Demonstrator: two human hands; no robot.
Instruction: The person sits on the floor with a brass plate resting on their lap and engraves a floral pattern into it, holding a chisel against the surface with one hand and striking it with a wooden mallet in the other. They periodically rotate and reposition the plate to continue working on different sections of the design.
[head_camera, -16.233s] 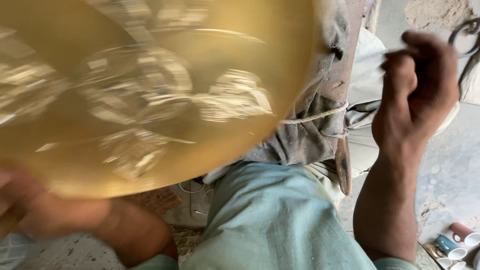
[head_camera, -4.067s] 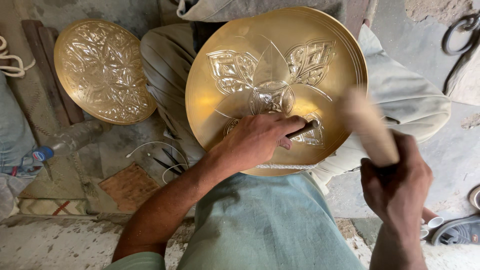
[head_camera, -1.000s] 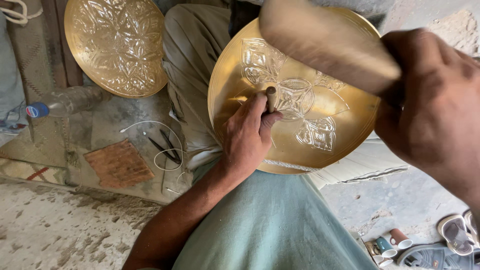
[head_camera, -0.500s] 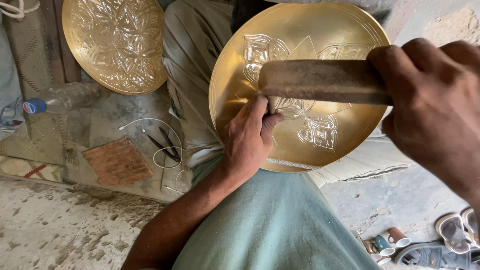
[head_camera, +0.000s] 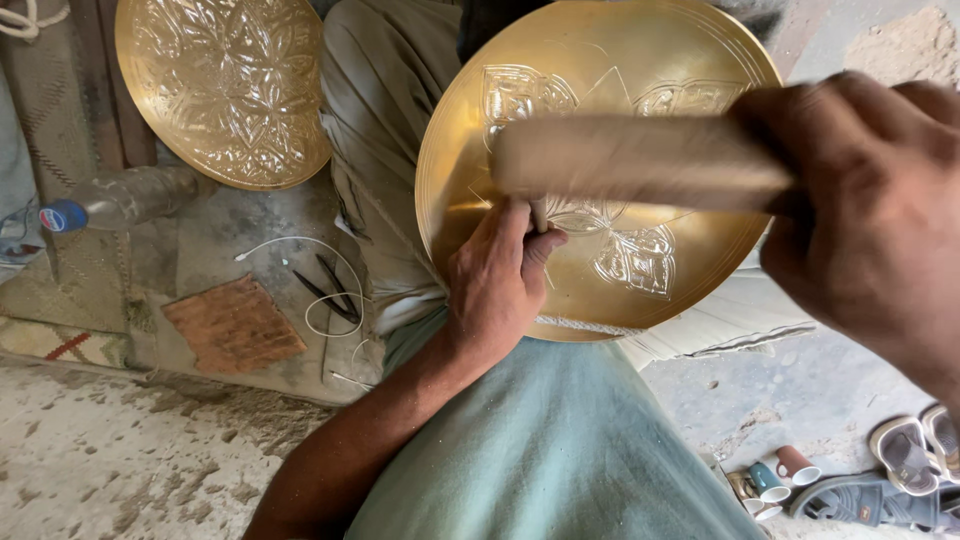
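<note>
The left hand (head_camera: 495, 285) rests on the lower left part of the round golden brass plate (head_camera: 690, 290), its fingers curled shut around a thin metal punch (head_camera: 539, 213) that stands nearly upright on the engraved floral design. The right hand (head_camera: 865, 215) is closed tight around one end of a thick wooden stick (head_camera: 630, 160), which lies across the plate just above the punch's top.

Half a second ago the stick was sharp and sat slightly higher over the plate; now it is blurred with motion and its near end is right over the punch. The left hand has kept its place on the plate.

Most of the punch is hidden inside the left hand (only its upper tip shows), and whether stick and punch touch cannot be told through the blur. The stick covers a band of the engraving, and the right hand covers the plate's right edge. The plate's upper rim is cut off by the frame.

The plate leans on the person's lap, between the two hands. To the left, well apart, a second round brass plate with dense floral engraving (head_camera: 225, 85) leans by a clear plastic bottle with a blue cap (head_camera: 125, 200); a square reddish-brown pad (head_camera: 235, 325) and thin dark metal tools (head_camera: 330, 290) lie on the floor (head_camera: 110, 460). Small coloured cups (head_camera: 775, 475) and grey sandals (head_camera: 890, 480) sit at lower right.
</note>
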